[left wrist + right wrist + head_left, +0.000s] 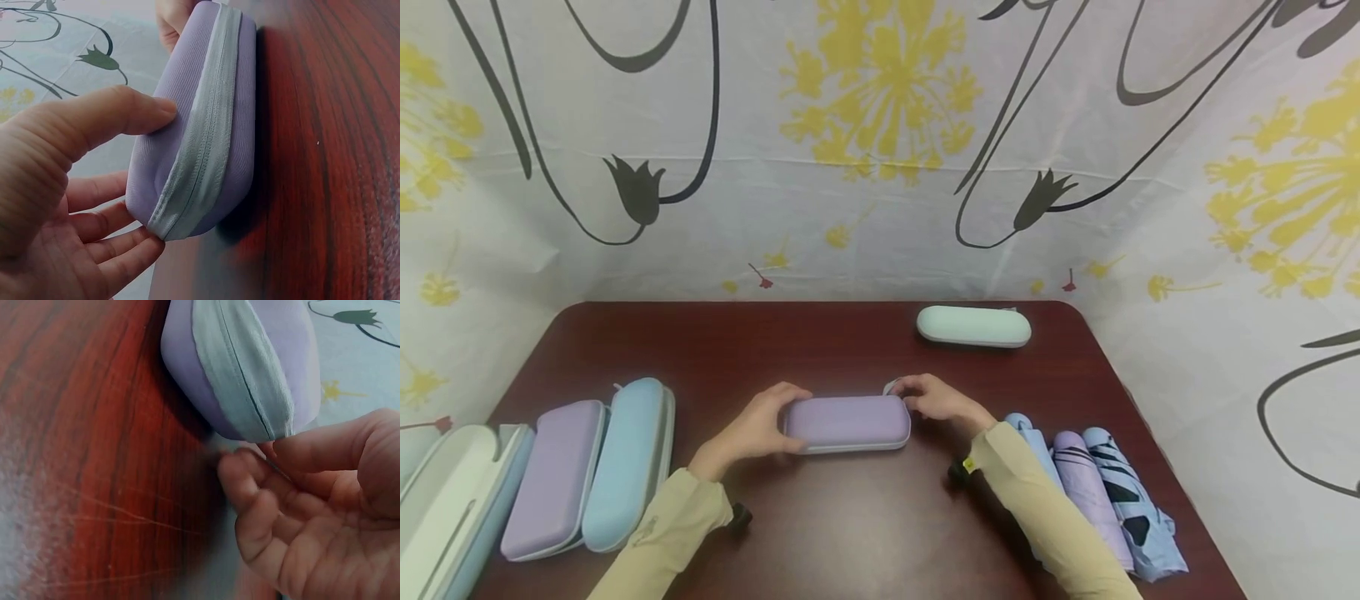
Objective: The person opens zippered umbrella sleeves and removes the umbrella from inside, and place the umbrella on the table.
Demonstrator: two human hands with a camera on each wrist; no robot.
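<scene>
A purple zippered case (848,422) with a pale grey zipper band (206,137) lies crosswise at the middle of the table. My left hand (763,425) grips its left end, thumb on the near side and the other fingers around the far side and end. At the far right corner my right hand (938,397) has its fingers curled, thumb and forefinger together at the end of the zipper. A small pale loop of the zipper pull (890,387) shows beside those fingertips; the pinch itself is mostly hidden. The case looks closed along the visible zipper.
At left lie a light blue case (628,467), a purple case (553,479) and an open case with a white inside (445,508). A mint case (973,326) sits at the back right. Folded umbrellas (1090,487) lie by the right forearm. A patterned cloth (850,208) hangs behind.
</scene>
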